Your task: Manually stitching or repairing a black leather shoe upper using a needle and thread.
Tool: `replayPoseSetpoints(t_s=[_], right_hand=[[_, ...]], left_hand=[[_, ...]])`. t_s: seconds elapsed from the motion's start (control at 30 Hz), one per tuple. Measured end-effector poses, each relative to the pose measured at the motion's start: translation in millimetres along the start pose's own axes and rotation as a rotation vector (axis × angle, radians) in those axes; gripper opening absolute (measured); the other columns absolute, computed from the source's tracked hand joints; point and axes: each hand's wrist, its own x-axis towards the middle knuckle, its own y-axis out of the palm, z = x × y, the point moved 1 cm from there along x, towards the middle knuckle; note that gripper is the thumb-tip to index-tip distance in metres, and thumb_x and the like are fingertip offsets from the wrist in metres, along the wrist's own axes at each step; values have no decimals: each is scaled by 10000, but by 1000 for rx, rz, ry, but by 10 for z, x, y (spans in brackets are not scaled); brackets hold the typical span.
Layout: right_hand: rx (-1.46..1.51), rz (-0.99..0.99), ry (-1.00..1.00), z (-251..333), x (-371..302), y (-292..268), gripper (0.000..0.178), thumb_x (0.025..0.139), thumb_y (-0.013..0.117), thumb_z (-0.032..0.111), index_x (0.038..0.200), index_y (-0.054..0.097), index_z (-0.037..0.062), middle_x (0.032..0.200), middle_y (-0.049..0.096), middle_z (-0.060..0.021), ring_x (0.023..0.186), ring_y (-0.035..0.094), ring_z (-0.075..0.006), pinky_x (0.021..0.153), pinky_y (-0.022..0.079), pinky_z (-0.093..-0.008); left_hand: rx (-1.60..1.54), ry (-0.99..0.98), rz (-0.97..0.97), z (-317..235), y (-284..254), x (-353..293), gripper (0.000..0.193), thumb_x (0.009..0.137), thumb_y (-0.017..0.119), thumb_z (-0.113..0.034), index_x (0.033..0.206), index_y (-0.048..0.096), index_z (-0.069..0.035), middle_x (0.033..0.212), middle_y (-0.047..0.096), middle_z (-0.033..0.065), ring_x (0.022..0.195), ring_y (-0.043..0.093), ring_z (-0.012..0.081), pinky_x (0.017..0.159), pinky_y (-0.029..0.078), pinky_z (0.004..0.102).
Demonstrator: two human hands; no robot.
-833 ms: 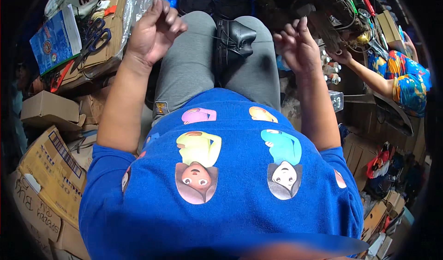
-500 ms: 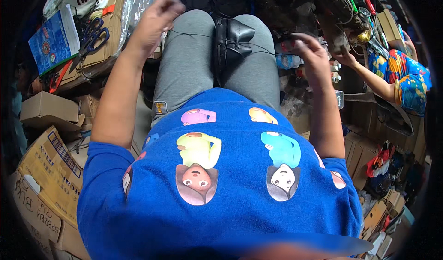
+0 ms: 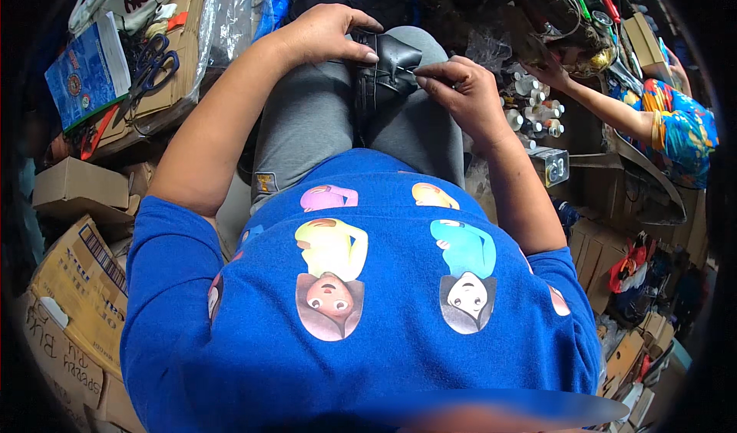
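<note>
A black leather shoe (image 3: pixel 390 68) is held upright between my knees, its soft upper creased and folded on the right. My left hand (image 3: pixel 332 35) comes over it from the left, with the thumb on its near side and the forefinger at its far edge. Right of the shoe, my right hand (image 3: pixel 463 91) is closed in a pinch. From its fingertips a thin, pale needle-like piece (image 3: pixel 415 71) points at the leather. Any thread is too fine to make out now.
At left lie dark-handled scissors (image 3: pixel 157 63), a blue book (image 3: pixel 88 72) and cardboard boxes (image 3: pixel 80 187). Several small bottles (image 3: pixel 537 110) stand right of my knees. Beyond them, another person's arm (image 3: pixel 606 114) reaches in from the right.
Both hands came inward from wide apart, where a dark thread stretched out to each side of the shoe. My left hand now rests on the shoe; my right pinches beside it.
</note>
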Motion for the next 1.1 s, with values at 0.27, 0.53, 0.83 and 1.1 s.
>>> replayPoseSetpoints(t_s=[0.27, 0.53, 0.83, 1.1], right_hand=[[-9, 48, 22, 85, 55, -40, 155, 781, 710, 142, 923, 733, 82, 740, 627, -97, 671, 627, -190, 625, 484, -310], [-60, 56, 31, 155, 85, -66, 158, 775, 689, 123, 913, 728, 58, 779, 646, -120, 710, 650, -221, 650, 495, -318], [-82, 78, 64, 136, 93, -47, 159, 782, 694, 118, 924, 722, 51, 756, 643, -111, 690, 641, -201, 653, 492, -316], [210, 214, 115, -219, 157, 76, 179, 806, 711, 125, 978, 724, 79, 934, 616, -43, 855, 594, -127, 735, 477, -277]], left_hand=[[20, -5, 26, -14, -21, 16, 504, 731, 766, -150, 1198, 617, -31, 1061, 675, 113, 966, 618, 167, 892, 465, 287], [22, -24, 37, -11, -30, 49, 485, 724, 771, -154, 1177, 629, -52, 1055, 674, 103, 979, 612, 164, 890, 465, 288], [-1, -30, 41, 26, -7, 70, 523, 706, 787, -170, 1184, 618, -38, 1074, 668, 98, 995, 607, 172, 908, 457, 295], [193, 19, 102, -1, -5, 159, 559, 690, 789, -174, 1193, 592, -32, 1096, 653, 142, 1020, 612, 239, 916, 456, 325]])
